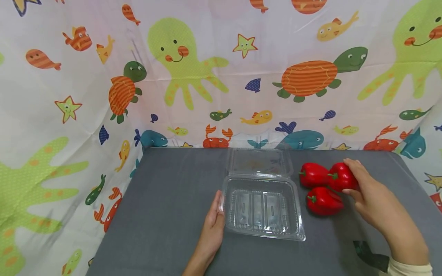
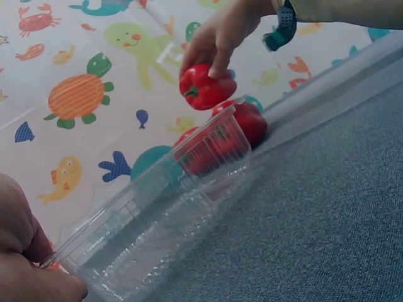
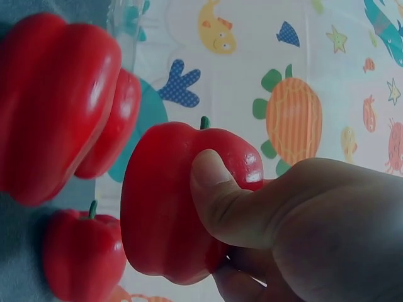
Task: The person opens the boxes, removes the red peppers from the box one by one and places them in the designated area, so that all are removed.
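A clear plastic clamshell container (image 1: pixel 264 207) lies with its lid (image 1: pixel 259 163) folded back, away from the person. At its left side, my left hand (image 1: pixel 211 226) pinches the rim between thumb and fingers, seen closely in the left wrist view. My right hand (image 1: pixel 371 195) grips a red bell pepper (image 3: pixel 182 201), thumb across its side, green stem showing. In the left wrist view this pepper is raised above the others. Near it on the table are another red bell pepper (image 1: pixel 312 174) and one closer to the person (image 1: pixel 324 201), both right of the container.
A dark grey cloth covers the table (image 1: pixel 165 211). Behind and to the sides hangs a white curtain (image 1: pixel 200 122) printed with sea animals. A dark green band (image 1: pixel 371 256) is at the right wrist, beside a pale sleeve (image 1: pixel 409 268).
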A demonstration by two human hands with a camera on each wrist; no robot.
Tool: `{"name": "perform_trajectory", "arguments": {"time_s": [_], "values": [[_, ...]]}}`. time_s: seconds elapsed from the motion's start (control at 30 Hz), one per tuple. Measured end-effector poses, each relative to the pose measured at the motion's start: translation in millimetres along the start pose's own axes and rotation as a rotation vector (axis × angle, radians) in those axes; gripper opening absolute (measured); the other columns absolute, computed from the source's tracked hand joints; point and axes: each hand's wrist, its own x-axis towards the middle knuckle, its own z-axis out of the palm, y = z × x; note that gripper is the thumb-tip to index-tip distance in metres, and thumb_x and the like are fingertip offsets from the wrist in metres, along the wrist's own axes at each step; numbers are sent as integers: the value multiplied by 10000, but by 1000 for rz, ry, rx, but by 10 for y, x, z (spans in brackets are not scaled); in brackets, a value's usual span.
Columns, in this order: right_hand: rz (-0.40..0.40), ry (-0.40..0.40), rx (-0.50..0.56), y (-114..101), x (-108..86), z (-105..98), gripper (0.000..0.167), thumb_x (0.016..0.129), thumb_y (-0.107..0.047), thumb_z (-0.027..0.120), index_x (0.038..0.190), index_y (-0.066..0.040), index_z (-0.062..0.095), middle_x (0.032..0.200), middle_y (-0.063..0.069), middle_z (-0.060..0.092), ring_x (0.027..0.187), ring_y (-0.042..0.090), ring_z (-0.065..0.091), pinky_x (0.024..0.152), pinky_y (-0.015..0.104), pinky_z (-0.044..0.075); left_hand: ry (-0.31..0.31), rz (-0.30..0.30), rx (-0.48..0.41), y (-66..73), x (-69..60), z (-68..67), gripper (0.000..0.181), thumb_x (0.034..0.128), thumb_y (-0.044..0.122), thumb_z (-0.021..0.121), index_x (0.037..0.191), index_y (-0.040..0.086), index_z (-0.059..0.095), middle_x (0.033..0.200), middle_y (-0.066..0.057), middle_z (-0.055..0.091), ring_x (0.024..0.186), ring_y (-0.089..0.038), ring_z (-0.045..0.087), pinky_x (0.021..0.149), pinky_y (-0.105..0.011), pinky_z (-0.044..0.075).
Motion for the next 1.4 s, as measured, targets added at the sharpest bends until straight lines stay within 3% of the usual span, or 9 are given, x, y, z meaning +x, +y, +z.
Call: {"name": "perform_trajectory", "arguments": {"time_s": [0.2,0.43,0.67,0.9,1.2,1.4], "values": [[-13,14,-18,144,-71,-26,965,871,-6,816,1656,-50,256,1564,430,338,1228,679,460,827,805,484,8,-2,11,2,-10,19,625,1128,-2,288,1711,155,129,1771,-64,127,1613,-174,109,1273,-325,117],[20,-13,-41,271,-155,-26,976,857,27,811,1652,-48,250,1550,447,330,1202,670,438,824,799,488,19,10,16,8,-6,19,610,1138,22,301,1710,169,150,1771,-76,120,1613,-184,108,1274,-287,127],[23,-44,-40,396,-239,-19,981,844,44,817,1647,-54,262,1512,470,349,1174,665,437,804,778,516,36,-5,20,8,-18,22,616,1137,26,319,1708,200,166,1770,-73,130,1609,-173,116,1294,-392,111],[75,-110,-46,527,-310,-22,1004,852,30,811,1656,-62,217,1504,494,305,1090,688,454,777,748,547,33,-3,23,4,-19,32,619,1136,18,309,1708,202,163,1772,-65,122,1609,-166,112,1284,-360,109],[96,-167,-65,622,-293,17,1025,830,-28,856,1649,-56,240,1500,501,307,1093,696,464,791,733,556,23,-3,35,20,-33,42,617,1137,16,295,1709,197,148,1773,-61,119,1608,-145,120,1219,-126,158],[132,-238,-53,657,-260,75,1024,825,-58,872,1639,-33,250,1410,511,388,1101,683,467,781,698,580,13,9,21,15,-29,39,614,1138,11,282,1709,182,135,1773,-78,104,1611,-157,112,1265,-271,120]]}}
